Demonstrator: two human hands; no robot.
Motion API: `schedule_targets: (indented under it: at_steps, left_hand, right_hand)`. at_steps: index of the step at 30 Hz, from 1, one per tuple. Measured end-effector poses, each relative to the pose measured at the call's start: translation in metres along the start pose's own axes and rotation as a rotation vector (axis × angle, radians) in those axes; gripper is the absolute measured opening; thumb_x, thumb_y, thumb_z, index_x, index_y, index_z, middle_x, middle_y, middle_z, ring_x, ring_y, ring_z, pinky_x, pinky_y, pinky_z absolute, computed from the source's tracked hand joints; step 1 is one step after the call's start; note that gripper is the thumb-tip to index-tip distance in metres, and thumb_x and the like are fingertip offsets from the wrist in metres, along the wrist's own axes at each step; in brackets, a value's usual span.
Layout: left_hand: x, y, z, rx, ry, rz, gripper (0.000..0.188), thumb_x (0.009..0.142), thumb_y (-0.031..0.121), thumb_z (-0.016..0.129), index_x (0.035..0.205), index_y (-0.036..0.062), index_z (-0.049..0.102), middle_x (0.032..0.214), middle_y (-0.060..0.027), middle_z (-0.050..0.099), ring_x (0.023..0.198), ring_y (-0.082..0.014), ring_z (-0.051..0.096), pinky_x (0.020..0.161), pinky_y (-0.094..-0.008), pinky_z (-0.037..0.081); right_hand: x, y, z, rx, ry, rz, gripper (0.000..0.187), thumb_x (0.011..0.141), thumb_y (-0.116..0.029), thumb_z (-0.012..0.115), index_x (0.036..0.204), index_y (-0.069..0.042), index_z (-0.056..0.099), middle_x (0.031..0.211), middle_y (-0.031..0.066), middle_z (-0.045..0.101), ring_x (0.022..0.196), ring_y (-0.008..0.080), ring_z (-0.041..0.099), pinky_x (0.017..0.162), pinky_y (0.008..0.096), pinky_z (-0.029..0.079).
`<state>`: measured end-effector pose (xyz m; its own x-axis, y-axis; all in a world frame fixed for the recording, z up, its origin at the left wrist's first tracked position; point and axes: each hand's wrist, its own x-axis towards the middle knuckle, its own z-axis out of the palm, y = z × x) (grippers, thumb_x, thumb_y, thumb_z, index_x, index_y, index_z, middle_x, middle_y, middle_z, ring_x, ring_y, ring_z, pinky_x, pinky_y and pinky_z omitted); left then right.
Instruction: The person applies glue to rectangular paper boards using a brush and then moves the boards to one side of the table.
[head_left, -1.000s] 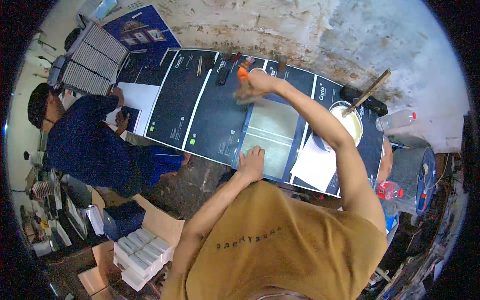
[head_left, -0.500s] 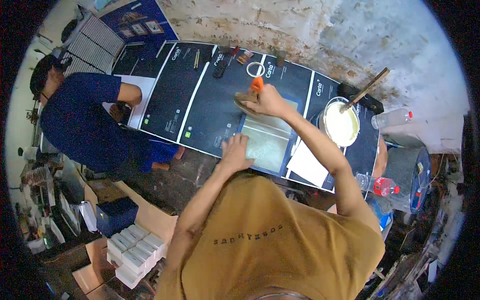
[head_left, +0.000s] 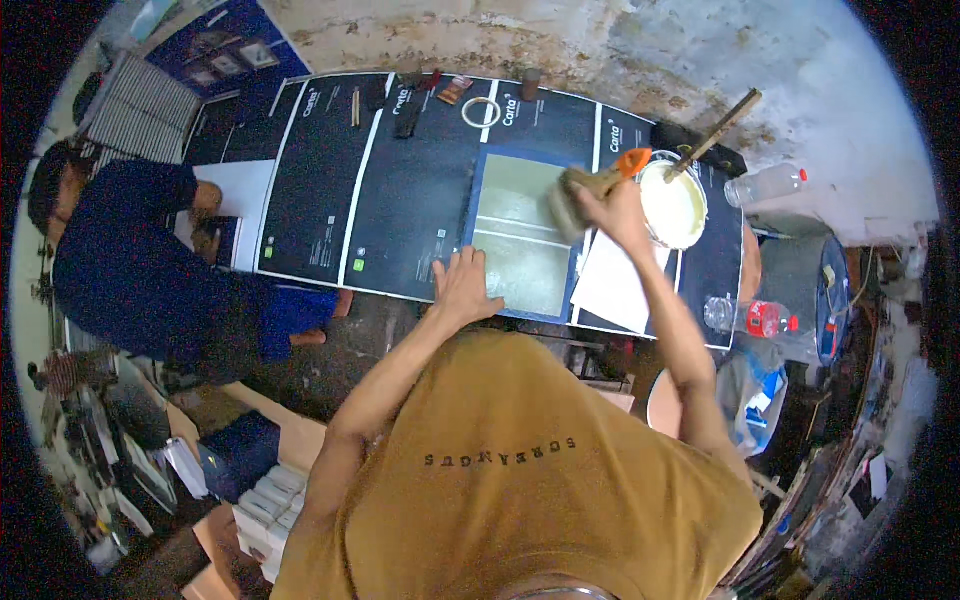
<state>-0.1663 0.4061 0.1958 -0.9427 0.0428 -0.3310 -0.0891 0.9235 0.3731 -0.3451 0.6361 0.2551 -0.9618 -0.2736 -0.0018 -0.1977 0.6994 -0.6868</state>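
My right hand [head_left: 622,217] is closed around a wide paste brush [head_left: 572,203] with an orange handle end. Its bristles are over the right edge of a blue-bordered sheet [head_left: 520,272], whose two grey-green panels look wet and are split by pale lines. With fingers spread, my left hand [head_left: 463,288] lies flat at the sheet's lower left edge. Just right of the brush stands a white bucket [head_left: 704,205] of cream-coloured paste, with a wooden stick [head_left: 722,128] leaning out of it. White paper [head_left: 612,290] lies to the right of the sheet.
Black printed boards cover the table [head_left: 400,235]. A tape ring [head_left: 481,98] and small items lie along its far side. Plastic bottles [head_left: 765,187] and a blue drum [head_left: 832,300] are at right. Another person [head_left: 140,260] works at left, above cartons of white boxes [head_left: 265,515].
My right hand has carried the brush right and nearer, from the sheet's far left corner to its right edge by the bucket. My left hand keeps its place on the sheet; the view has shifted.
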Motion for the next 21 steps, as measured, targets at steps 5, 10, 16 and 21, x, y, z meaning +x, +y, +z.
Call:
schedule_targets:
  at_steps: [5,10,16,21]
  left_hand:
    - [0.006,0.004,-0.008,0.076,-0.035,0.039,0.083,0.068,0.047,0.083,0.128,-0.0017,0.051,0.126,-0.0171,0.051,0.122,-0.0352,0.05,0.097,-0.064,0.035]
    - [0.01,0.001,-0.006,0.073,-0.067,0.059,0.079,0.069,0.047,0.081,0.123,-0.0032,0.053,0.124,-0.0183,0.051,0.123,-0.0346,0.05,0.098,-0.0648,0.033]
    - [0.041,-0.021,-0.002,-0.155,0.147,0.021,0.077,0.07,0.039,0.08,0.126,-0.0041,0.05,0.122,-0.0202,0.051,0.117,-0.0358,0.052,0.094,-0.0569,0.039]
    - [0.105,-0.055,-0.002,-0.362,0.273,-0.122,0.083,0.071,0.035,0.08,0.134,-0.0047,0.043,0.129,-0.0238,0.047,0.122,-0.0408,0.051,0.099,-0.0525,0.045]
  right_hand:
    - [-0.029,-0.028,0.125,0.286,0.341,0.055,0.034,0.084,-0.031,0.076,0.085,0.002,0.069,0.08,0.0137,0.072,0.075,0.0232,0.07,0.071,0.0376,0.053]
    - [-0.071,0.053,0.092,0.291,0.553,0.121,0.035,0.083,-0.033,0.076,0.078,0.001,0.069,0.073,0.0126,0.071,0.068,0.0215,0.069,0.065,0.0369,0.053]
    - [-0.175,0.133,-0.022,0.358,1.057,0.514,0.039,0.086,-0.026,0.078,0.104,0.007,0.069,0.102,0.0132,0.071,0.089,0.0204,0.068,0.079,0.0342,0.055]
    - [-0.186,0.109,-0.024,1.168,1.139,0.322,0.049,0.09,-0.02,0.074,0.129,0.003,0.056,0.127,0.0133,0.063,0.109,0.0255,0.065,0.092,0.04,0.056]
